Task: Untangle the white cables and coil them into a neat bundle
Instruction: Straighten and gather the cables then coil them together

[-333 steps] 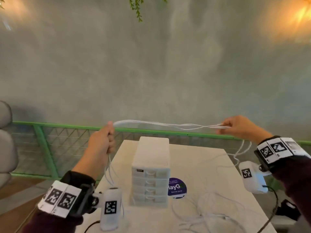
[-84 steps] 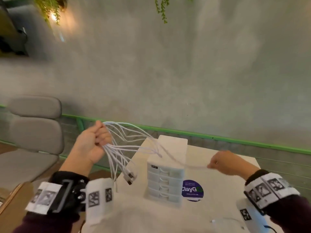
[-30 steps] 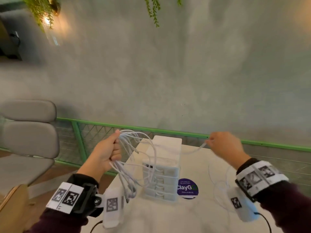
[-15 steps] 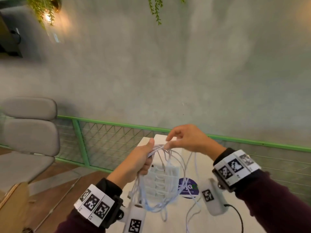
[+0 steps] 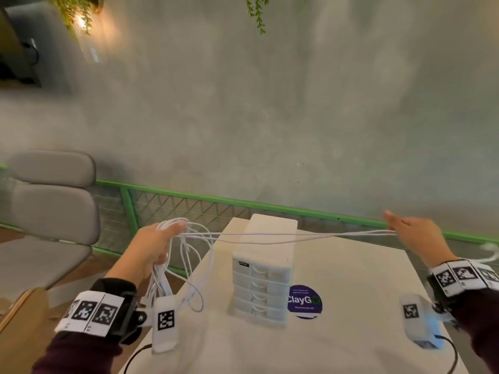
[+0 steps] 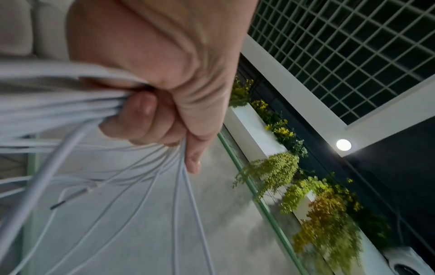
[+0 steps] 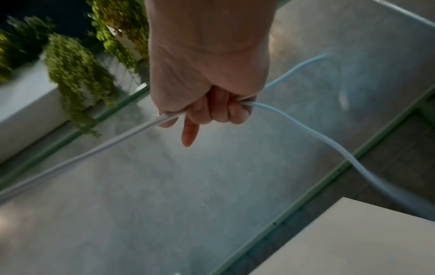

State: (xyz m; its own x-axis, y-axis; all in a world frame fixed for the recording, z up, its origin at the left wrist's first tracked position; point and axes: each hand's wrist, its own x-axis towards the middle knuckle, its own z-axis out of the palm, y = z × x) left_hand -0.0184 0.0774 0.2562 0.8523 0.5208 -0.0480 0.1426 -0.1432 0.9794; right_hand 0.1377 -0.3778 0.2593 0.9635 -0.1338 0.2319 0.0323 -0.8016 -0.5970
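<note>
My left hand [image 5: 155,245] is raised at the table's left edge and grips a bunch of looped white cables [image 5: 183,255]; the loops hang below it toward the table. In the left wrist view the fingers [image 6: 141,115] curl round the cables [image 6: 58,106], and several strands fan out beneath. A few white strands [image 5: 297,236] stretch level across the top of the drawer unit to my right hand [image 5: 413,236]. My right hand [image 7: 207,104] holds those strands [image 7: 105,143] in curled fingers, index finger pointing out, and a cable tail [image 7: 329,148] trails off to the right.
A small white drawer unit [image 5: 266,268] stands mid-table on the pale table [image 5: 351,333], with a round purple sticker [image 5: 305,302] beside it. A grey chair [image 5: 51,211] sits at the left. A green railing [image 5: 243,202] runs behind the table before a grey wall.
Half a second ago both hands met above the drawer unit. My right hand has swept out to the right, drawing strands taut, and my left hand has moved left with the loops.
</note>
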